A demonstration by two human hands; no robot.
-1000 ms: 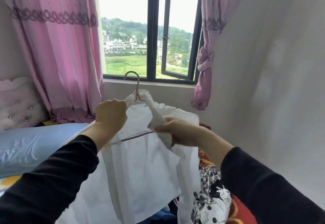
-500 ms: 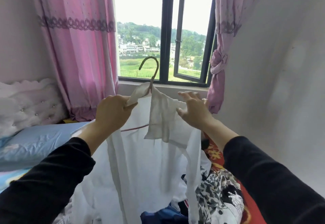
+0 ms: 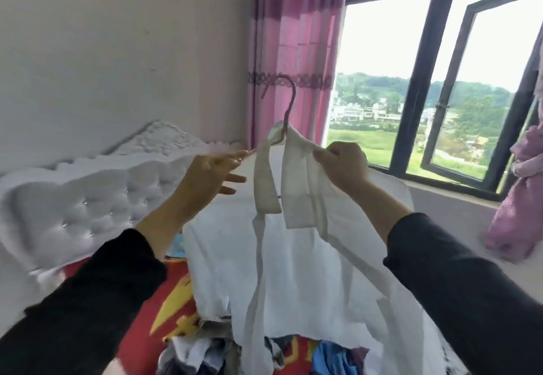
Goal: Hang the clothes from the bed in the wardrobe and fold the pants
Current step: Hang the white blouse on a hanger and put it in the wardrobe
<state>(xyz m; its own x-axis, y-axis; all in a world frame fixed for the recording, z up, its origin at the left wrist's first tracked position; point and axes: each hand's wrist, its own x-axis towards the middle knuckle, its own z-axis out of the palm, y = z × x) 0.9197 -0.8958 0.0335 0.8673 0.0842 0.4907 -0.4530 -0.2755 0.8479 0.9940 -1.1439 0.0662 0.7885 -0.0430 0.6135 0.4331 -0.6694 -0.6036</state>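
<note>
I hold a white garment (image 3: 296, 260) up in front of me over the bed, draped on a thin pinkish wire hanger (image 3: 289, 104) whose hook points up. My left hand (image 3: 211, 171) pinches the hanger's left end with thumb and forefinger, its other fingers spread. My right hand (image 3: 342, 166) is closed on the garment's right collar strip near the hook. Two long white bands hang down from the neck. More clothes (image 3: 205, 354) lie in a pile on the bed beneath the garment.
A white tufted headboard (image 3: 76, 198) stands at left against the wall. The bed has a red and yellow patterned cover (image 3: 173, 292). A pink curtain (image 3: 291, 36) hangs behind the hanger. The dark-framed window (image 3: 440, 80) stands open at right, beside a tied curtain (image 3: 520, 198).
The view has swung left towards the headboard. My left hand slid from the hanger's neck out to its left end, and my right hand closed on the collar strip.
</note>
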